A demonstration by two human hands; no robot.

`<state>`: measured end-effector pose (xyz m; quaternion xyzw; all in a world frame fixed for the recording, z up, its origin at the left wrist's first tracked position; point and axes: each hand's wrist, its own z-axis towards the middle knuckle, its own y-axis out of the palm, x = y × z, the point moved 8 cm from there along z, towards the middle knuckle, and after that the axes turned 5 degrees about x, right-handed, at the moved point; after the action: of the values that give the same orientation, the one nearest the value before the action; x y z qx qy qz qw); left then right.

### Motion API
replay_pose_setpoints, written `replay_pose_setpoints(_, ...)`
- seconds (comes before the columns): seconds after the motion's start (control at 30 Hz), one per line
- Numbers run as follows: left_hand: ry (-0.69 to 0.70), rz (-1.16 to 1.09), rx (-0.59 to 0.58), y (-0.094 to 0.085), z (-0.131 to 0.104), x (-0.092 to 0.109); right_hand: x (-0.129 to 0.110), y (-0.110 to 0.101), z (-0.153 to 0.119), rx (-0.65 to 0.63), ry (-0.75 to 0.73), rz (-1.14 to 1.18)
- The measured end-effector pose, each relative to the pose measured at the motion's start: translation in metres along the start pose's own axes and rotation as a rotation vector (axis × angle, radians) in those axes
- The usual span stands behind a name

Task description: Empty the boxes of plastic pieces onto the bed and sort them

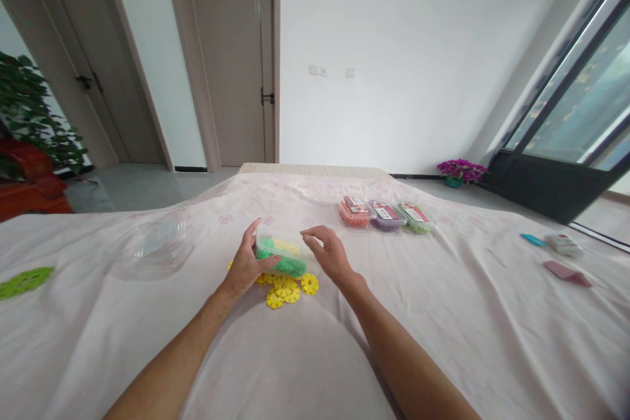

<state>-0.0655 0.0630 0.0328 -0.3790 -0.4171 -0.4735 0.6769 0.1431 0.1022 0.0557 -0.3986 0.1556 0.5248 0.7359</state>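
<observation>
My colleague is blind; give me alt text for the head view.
Left hand grips a clear tub of green and yellow pieces, right hand at its other end. Yellow discs lie in front on a pale cloth, three labelled tubs beyond.

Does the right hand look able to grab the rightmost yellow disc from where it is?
Probably yes: the right hand is close by, and the rightmost yellow disc lies uncovered on the cloth.

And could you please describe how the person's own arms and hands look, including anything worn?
The left hand and right hand are ungloved. Both forearms are bare, with no sleeves in view, and I can make out no watch, bracelet or ring.
</observation>
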Motion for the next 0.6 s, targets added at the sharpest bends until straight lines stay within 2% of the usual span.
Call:
replay_pose_setpoints(0.1,-0.034,0.011,0.016,0.003,-0.001,-0.007,-0.047,0.007,-0.002,-0.108,-0.158,-0.006)
replay_pose_setpoints(0.2,0.002,0.025,0.033,0.004,-0.002,-0.008,-0.073,0.016,-0.009,-0.158,-0.237,-0.020)
replay_pose_setpoints(0.43,0.050,0.077,0.015,0.007,-0.004,-0.013,-0.080,0.019,-0.016,-0.248,-0.302,-0.173)
replay_pose_setpoints(0.6,0.057,0.105,0.037,0.005,-0.005,-0.013,-0.081,0.016,-0.015,-0.279,-0.317,-0.192)
